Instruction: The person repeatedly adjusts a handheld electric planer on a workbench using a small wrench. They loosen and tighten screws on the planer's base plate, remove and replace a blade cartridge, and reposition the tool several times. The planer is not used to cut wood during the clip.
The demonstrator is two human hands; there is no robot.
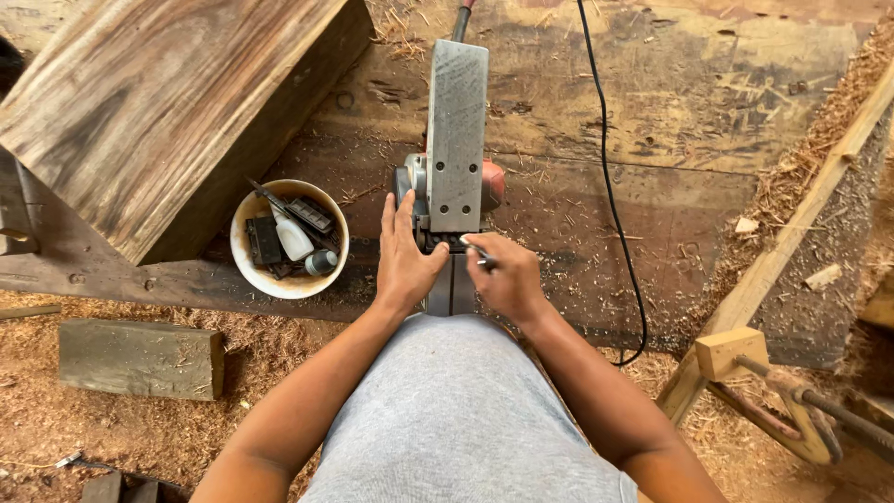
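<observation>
**Two hands on an upturned electric planer**

Nearest the camera is the person's grey shirt (456, 410), with both forearms reaching forward. The left hand (405, 261) lies flat, fingers straight and together, pressed against the left side of the electric planer (454, 158); it grips nothing. The right hand (507, 278) is curled shut around a small metal tool (477, 253), whose tip meets the planer near the blade slot. The planer lies sole up on the worn wooden workbench (689, 112), its long grey base plate pointing away from the person.

Just left of the planer stands a round cream bowl (290, 238) holding small parts and a little white bottle. Beyond it a big timber block (158, 102) rests tilted on the bench. A black power cord (610, 177) runs along the planer's right. Sawdust covers the floor, where a short wooden offcut (140, 359) lies at left.
</observation>
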